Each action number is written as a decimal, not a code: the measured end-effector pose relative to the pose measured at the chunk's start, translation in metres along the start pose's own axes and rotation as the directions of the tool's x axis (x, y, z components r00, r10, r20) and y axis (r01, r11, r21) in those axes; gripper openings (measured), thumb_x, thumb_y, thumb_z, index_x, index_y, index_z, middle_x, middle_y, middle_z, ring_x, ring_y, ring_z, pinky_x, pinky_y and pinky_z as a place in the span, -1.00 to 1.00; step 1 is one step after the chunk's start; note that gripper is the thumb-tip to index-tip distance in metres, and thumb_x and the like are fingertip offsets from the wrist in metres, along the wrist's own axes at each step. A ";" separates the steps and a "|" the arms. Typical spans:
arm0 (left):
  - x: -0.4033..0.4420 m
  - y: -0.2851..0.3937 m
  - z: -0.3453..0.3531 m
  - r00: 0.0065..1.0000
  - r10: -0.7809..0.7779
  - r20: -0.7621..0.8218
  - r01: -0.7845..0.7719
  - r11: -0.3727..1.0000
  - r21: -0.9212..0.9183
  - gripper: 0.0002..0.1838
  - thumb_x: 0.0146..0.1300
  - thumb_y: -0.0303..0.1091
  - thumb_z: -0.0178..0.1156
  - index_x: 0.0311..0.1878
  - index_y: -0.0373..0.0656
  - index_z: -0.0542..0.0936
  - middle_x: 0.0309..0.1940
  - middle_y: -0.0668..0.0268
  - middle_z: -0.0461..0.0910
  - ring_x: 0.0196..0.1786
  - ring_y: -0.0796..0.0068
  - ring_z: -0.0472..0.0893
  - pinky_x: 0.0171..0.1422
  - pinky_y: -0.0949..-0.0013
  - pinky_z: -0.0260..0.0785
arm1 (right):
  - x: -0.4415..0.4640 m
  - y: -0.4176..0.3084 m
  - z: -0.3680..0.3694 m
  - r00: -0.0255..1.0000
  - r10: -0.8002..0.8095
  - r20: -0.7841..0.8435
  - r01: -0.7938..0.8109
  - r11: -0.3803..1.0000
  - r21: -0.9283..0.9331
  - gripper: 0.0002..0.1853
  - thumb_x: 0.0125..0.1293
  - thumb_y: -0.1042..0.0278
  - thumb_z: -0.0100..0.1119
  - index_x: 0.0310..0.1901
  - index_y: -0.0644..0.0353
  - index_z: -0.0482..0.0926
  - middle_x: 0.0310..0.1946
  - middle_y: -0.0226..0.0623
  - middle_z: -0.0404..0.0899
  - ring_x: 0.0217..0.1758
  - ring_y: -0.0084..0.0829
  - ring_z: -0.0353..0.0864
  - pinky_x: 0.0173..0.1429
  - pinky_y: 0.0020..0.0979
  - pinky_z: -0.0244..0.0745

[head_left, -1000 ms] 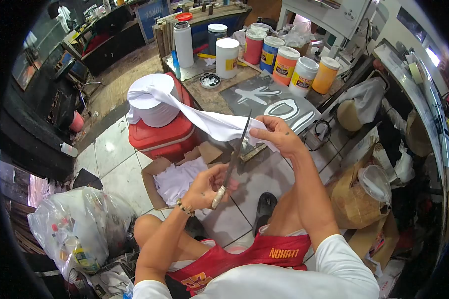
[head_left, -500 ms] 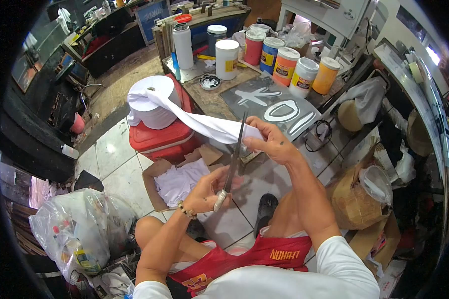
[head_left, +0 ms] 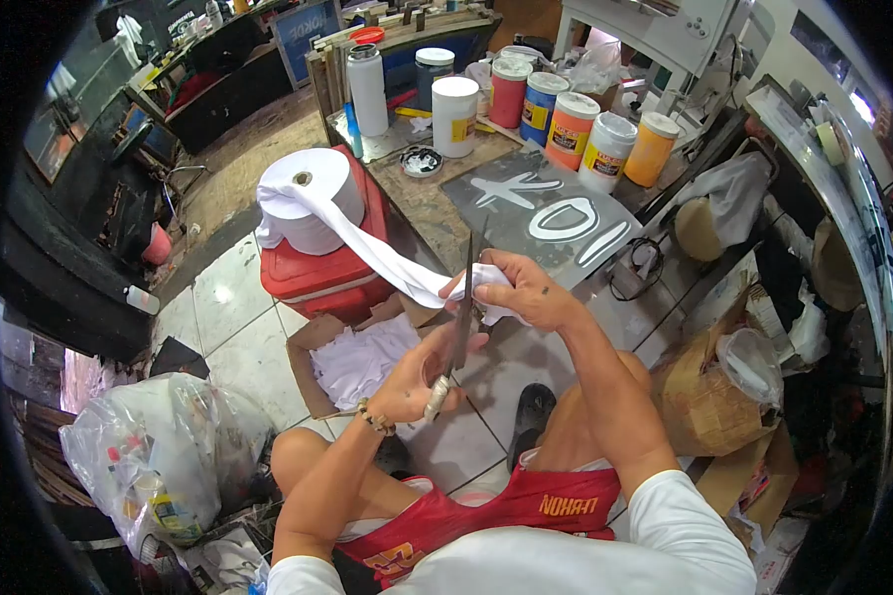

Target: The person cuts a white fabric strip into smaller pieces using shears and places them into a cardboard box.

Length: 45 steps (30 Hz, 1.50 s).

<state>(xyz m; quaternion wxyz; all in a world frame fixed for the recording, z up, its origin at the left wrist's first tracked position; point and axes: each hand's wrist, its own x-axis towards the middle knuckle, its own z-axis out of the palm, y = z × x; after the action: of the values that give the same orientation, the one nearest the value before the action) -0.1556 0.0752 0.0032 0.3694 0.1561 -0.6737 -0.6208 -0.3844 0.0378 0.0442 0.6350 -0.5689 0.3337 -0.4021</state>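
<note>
Beside the red cooler (head_left: pixel 318 284), a white cloth strip (head_left: pixel 382 256) crossed a long blade (head_left: pixel 464 307)

On top of the red cooler sat a fat white roll (head_left: pixel 305 231), its round core hole facing up. From it the white cloth strip ran out in loose folds, down past the cooler's right side. Its end was bunched up in the right hand (head_left: pixel 521 290), gripped between thumb and curled fingers, well to the right of the cooler. The left hand (head_left: pixel 410 384), nearer the seated person and also right of the cooler, was closed about the tool's pale, bound handle (head_left: pixel 437 396), with the long blade pointing up. I saw the blade pass in front of the strip just beside the right hand, but I couldn't tell whether its edge had gone into the fabric.

Just in front of the cooler, a cardboard box (head_left: pixel 410 310) held a heap of white cloth pieces (head_left: pixel 362 359). To the cooler's right, a worktable (head_left: pixel 404 201) carried a row of paint jars (head_left: pixel 571 134) and a dark board (head_left: pixel 511 219) with white lettering. Left of the cooler and closer to the person, a stuffed clear plastic bag (head_left: pixel 164 456) slumped.
</note>
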 end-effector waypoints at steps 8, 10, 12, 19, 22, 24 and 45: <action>-0.005 -0.014 -0.019 0.885 -0.447 0.132 0.462 0.804 -0.374 -0.27 0.15 -0.52 0.36 0.39 -0.22 0.28 0.17 0.04 0.54 0.15 0.36 0.58 0.01 0.44 0.55 | 0.000 -0.003 -0.008 0.997 -0.046 -0.069 0.050 0.998 0.050 -0.69 0.40 0.44 0.07 0.12 0.36 0.40 0.06 -0.21 0.63 0.07 -0.57 0.57 0.18 -0.49 0.46; -0.001 -0.013 -0.013 0.882 -0.460 0.101 0.462 0.804 -0.374 -0.31 0.18 -0.55 0.32 0.38 -0.22 0.29 0.15 0.03 0.55 0.11 0.35 0.60 -0.02 0.45 0.55 | 0.003 0.009 -0.007 0.998 -0.069 -0.014 0.068 0.994 -0.085 -0.71 0.40 0.46 0.06 0.11 0.34 0.43 0.04 -0.26 0.63 0.06 -0.59 0.55 0.18 -0.50 0.44; 0.000 -0.014 -0.008 0.994 -0.106 0.003 0.105 0.985 -0.137 -0.35 0.22 -0.60 0.24 0.39 -0.23 0.29 0.09 0.10 0.58 -0.02 0.41 0.63 -0.17 0.43 0.55 | 0.000 0.009 0.005 0.998 -0.067 0.008 0.067 0.970 -0.232 -0.74 0.39 0.49 0.02 0.06 0.27 0.56 -0.01 -0.36 0.60 0.03 -0.64 0.49 0.16 -0.50 0.40; -0.003 -0.014 -0.015 0.860 -0.507 0.066 0.477 0.750 -0.459 -0.47 0.31 -0.42 0.22 0.32 -0.21 0.32 0.07 0.05 0.57 -0.10 0.35 0.63 -0.29 0.45 0.52 | 0.003 -0.005 -0.001 0.997 -0.061 -0.038 0.058 0.995 -0.075 -0.69 0.39 0.49 0.01 0.13 0.30 0.51 -0.02 -0.35 0.61 0.01 -0.62 0.52 0.14 -0.50 0.41; -0.004 -0.016 -0.014 0.927 -0.374 0.032 0.372 0.905 -0.206 -0.55 0.43 -0.24 0.10 0.30 -0.20 0.35 0.03 0.00 0.57 -0.11 0.29 0.64 -0.32 0.42 0.54 | 0.002 0.007 -0.002 0.999 -0.036 0.013 0.037 0.996 -0.082 -0.67 0.39 0.46 0.02 0.16 0.28 0.50 -0.03 -0.36 0.61 -0.01 -0.63 0.51 0.11 -0.51 0.41; -0.001 -0.031 -0.022 0.891 -0.443 0.097 0.426 0.745 -0.513 -0.58 0.42 -0.28 0.10 0.27 -0.22 0.36 0.01 0.01 0.58 -0.06 0.24 0.65 -0.24 0.36 0.60 | 0.003 0.015 0.001 0.996 -0.088 0.035 0.092 0.984 -0.155 -0.68 0.39 0.44 0.03 0.15 0.26 0.51 -0.05 -0.37 0.60 -0.03 -0.64 0.51 0.09 -0.52 0.41; 0.004 0.003 -0.043 0.821 -0.107 -0.561 0.185 0.979 0.084 -0.40 0.03 -0.62 0.41 0.19 -0.32 0.44 -0.26 0.34 0.64 -0.26 0.64 0.59 -0.20 0.57 0.45 | 0.031 0.069 0.061 0.992 -0.092 -0.092 0.115 0.947 0.299 -0.63 0.27 0.41 0.35 0.07 0.35 0.54 -0.08 -0.33 0.59 0.00 -0.52 0.60 0.10 -0.43 0.52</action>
<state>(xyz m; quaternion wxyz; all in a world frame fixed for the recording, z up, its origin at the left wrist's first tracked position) -0.1276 0.0420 0.0053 0.4884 0.4049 -0.5642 -0.5283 -0.3082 0.0400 -0.0150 0.6796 -0.4654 0.2619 -0.5029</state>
